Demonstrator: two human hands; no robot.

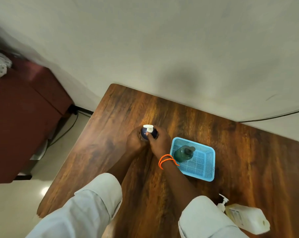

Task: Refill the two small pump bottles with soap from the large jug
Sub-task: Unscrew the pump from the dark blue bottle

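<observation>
Reaching forward to frame centre, both forearms meet over the worktop (248, 152). Left hand (135, 141) and right hand (160, 140) curl their fingers round the blue pump bottle (148, 133) standing upright between them, right thumb beside its white pump.

Soft indoor light fell from above; a sheen marked the tabletop (155, 115) and a glare spot the floor (45, 190). Edges bowed (wide lens), slightly blurred; a dim shadow smudged the wall (184, 79).
</observation>
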